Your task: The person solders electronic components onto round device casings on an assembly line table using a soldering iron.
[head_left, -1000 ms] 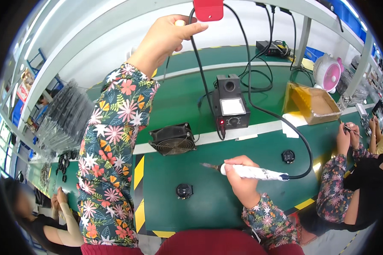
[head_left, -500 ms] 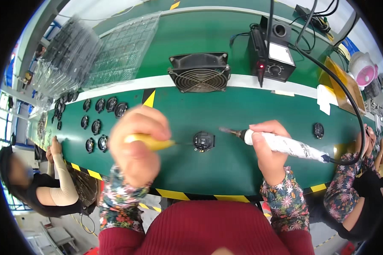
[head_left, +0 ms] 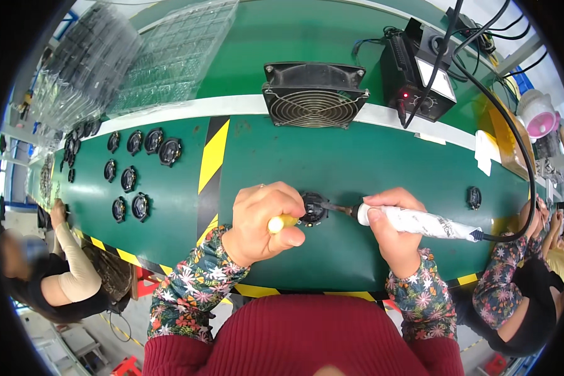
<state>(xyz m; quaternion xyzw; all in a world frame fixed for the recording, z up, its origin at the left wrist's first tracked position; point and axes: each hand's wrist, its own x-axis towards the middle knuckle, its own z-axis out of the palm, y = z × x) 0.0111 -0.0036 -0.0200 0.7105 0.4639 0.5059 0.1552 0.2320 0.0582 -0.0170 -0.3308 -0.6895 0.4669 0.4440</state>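
Note:
At the middle of the bench lies a small round black part (head_left: 314, 210), like a watch case. My right hand (head_left: 396, 230) is closed around a soldering iron (head_left: 426, 223) with a white-wrapped handle; its tip is at the part's right side. My left hand (head_left: 264, 224) is closed on a yellow-handled tool (head_left: 282, 223) just left of the part. The handle's end shows; its working end is hidden behind my fingers. Whether it touches the part I cannot tell.
A black fan (head_left: 316, 95) stands beyond the part. Behind right is a black soldering station (head_left: 420, 78) with a cord (head_left: 514, 135) looping over the bench. Several similar black parts (head_left: 128, 178) lie left, another (head_left: 474, 198) right. Clear trays (head_left: 169, 59) stand back left. People sit on both sides.
My left hand has moved right with the yellow-handled tool, up to the black part, and turned it. The iron's tip has come down to the part. The view has shifted slightly.

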